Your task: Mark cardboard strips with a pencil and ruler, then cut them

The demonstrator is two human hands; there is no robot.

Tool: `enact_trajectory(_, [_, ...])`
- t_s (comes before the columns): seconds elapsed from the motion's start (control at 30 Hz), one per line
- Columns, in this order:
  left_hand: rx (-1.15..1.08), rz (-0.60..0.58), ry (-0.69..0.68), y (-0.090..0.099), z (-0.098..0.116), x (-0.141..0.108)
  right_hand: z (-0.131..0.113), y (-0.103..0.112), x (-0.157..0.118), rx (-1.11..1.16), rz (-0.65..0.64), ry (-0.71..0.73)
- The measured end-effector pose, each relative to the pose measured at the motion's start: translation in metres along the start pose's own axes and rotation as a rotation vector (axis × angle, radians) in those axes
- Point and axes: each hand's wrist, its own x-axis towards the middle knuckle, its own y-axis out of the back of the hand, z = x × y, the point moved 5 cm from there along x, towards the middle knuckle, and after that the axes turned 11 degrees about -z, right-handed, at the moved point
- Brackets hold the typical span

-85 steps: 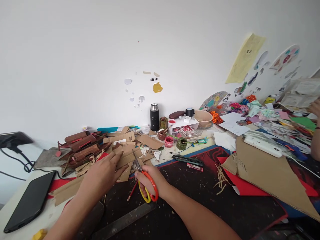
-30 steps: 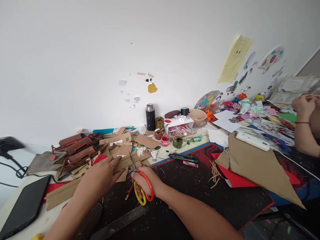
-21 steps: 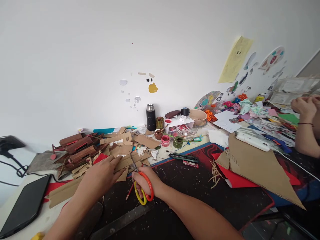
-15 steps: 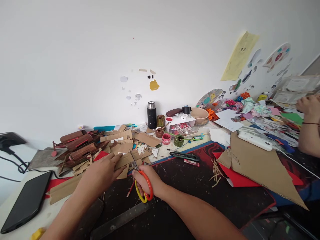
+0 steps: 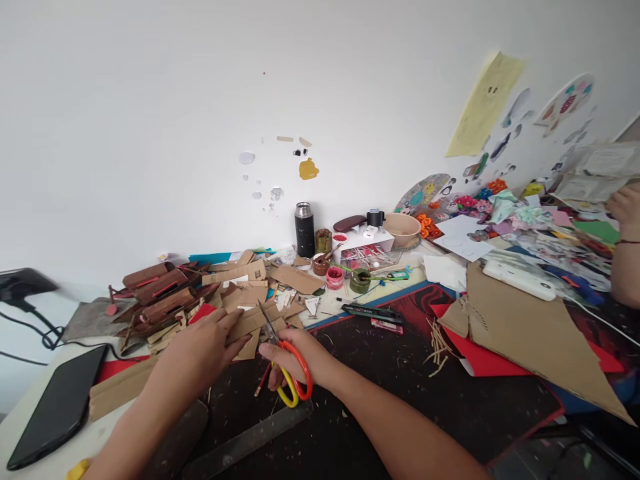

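Observation:
My right hand [image 5: 300, 360] is closed on a pair of scissors [image 5: 301, 373] with red and yellow handles. The blades point up and away, partly apart, beside a cardboard strip [image 5: 250, 322]. Next to it, my left hand [image 5: 205, 347] rests palm down with fingers stretched out over the cardboard scraps. Its fingertips touch the pile; what lies under the palm is hidden. A red pencil [image 5: 261, 380] lies partly under my right hand, and a clear ruler [image 5: 260, 433] lies on the dark mat below.
Brown model boats [image 5: 160, 287] stand at left, near a black tablet [image 5: 57, 407]. Behind the hands are a thermos [image 5: 304, 230] and paint jars [image 5: 335, 277]. A box cutter [image 5: 373, 312] lies on the mat; a large cardboard sheet [image 5: 540, 340] is at right. Another person's arm [image 5: 625, 267] shows far right.
My right hand and the scissors have shifted slightly to the right, with the handles turned a little. The left hand stays over the cardboard. The view has swung slightly.

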Motion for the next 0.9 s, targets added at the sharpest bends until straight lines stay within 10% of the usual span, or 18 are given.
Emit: enact_trajectory(0.9, [-0.014, -0.008, -0.026, -0.006, 0.005, 0.002, -0.004, -0.004, -0.003, -0.032, 0.139, -0.118])
